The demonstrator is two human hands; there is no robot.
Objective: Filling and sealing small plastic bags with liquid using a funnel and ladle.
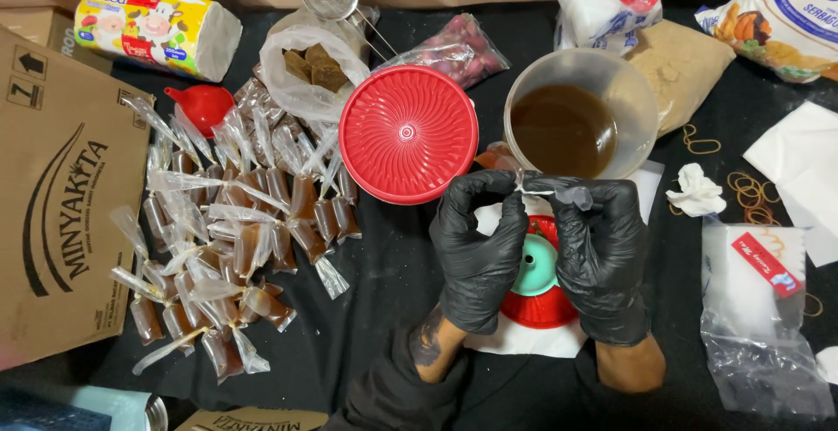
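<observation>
Two gloved hands: left hand (476,252) and right hand (602,256) pinch a small clear bag (559,190) together.
Left of red lid (408,132): tied brown sachets (227,248), brown carton (61,195).
Right of lid: tub of brown liquid (576,117).

Small clear plastic sachet (559,190), seemingly empty, pinched taut above teal funnel (534,265).

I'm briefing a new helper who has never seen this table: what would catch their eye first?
First, the two black-gloved hands, left hand and right hand, pinching a small clear plastic bag at centre. Just above sit a big red lid and a tub of brown liquid. To the left lies a heap of small tied pouches of brown liquid.
</observation>
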